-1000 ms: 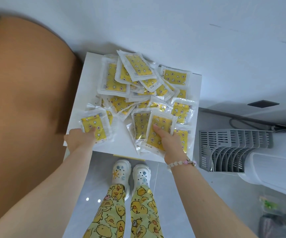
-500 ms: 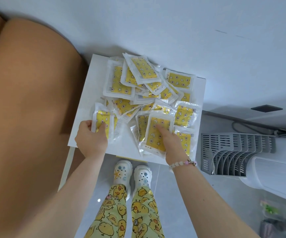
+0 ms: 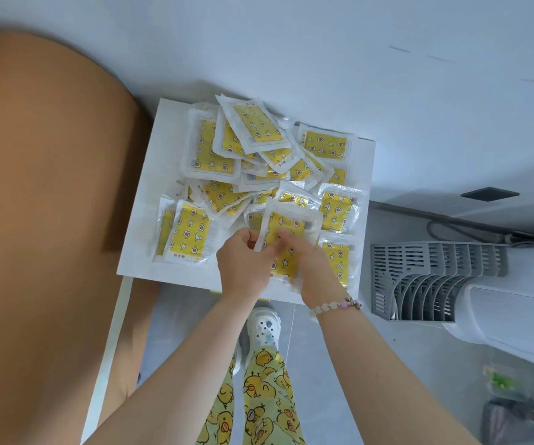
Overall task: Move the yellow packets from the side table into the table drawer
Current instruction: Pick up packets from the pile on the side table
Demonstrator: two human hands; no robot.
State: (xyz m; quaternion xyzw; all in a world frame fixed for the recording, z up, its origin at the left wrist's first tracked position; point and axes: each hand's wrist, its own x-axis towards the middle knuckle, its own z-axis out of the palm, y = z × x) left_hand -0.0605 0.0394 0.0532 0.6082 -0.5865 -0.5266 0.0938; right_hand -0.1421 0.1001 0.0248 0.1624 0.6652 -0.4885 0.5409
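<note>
A domestic living space: a tan upholstered sofa arm (image 3: 50, 187) meets a plain white wall (image 3: 291, 43), with a small white side table (image 3: 150, 194) just beside it on a grey tiled floor (image 3: 355, 364). A white air cooler (image 3: 436, 277) with a grey grille stands near the table. The person wears duck-print pyjama trousers (image 3: 265, 396) and a white clog (image 3: 264, 326).

Head camera looks steeply down, close over the side table (image 3: 143, 200).
</note>
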